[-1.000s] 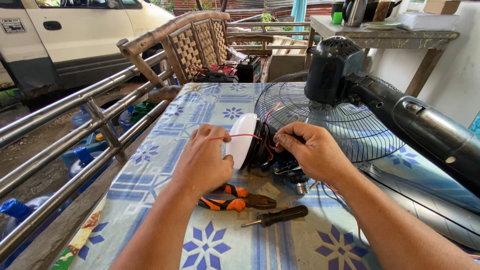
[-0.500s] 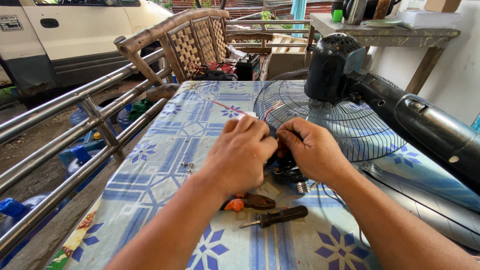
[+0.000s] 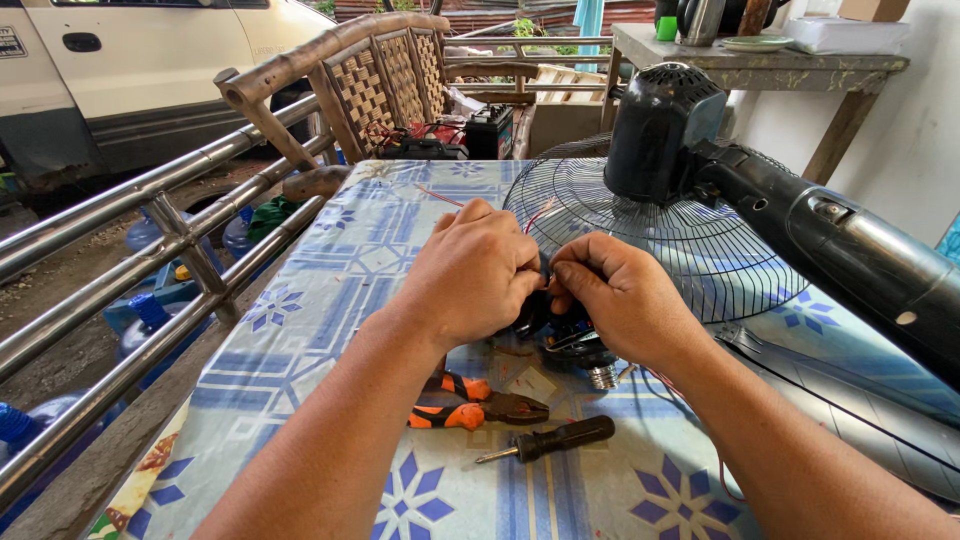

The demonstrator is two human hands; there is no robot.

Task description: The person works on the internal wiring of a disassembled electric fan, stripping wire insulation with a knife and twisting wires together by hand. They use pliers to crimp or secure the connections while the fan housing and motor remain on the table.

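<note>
Two hands (image 3: 545,285), one small dark part (image 3: 570,335)

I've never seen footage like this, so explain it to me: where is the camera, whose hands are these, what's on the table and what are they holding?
The camera sits on a person's head and looks down at their own bare hands. The left hand and right hand meet over a small dark part with wires; exactly what it is stays hidden. They work on a table with a blue patterned cloth. Near the wrists lie orange-handled pliers and a black-handled screwdriver. Behind the hands, a dismantled black fan lies with its wire grille flat on the table.
</note>
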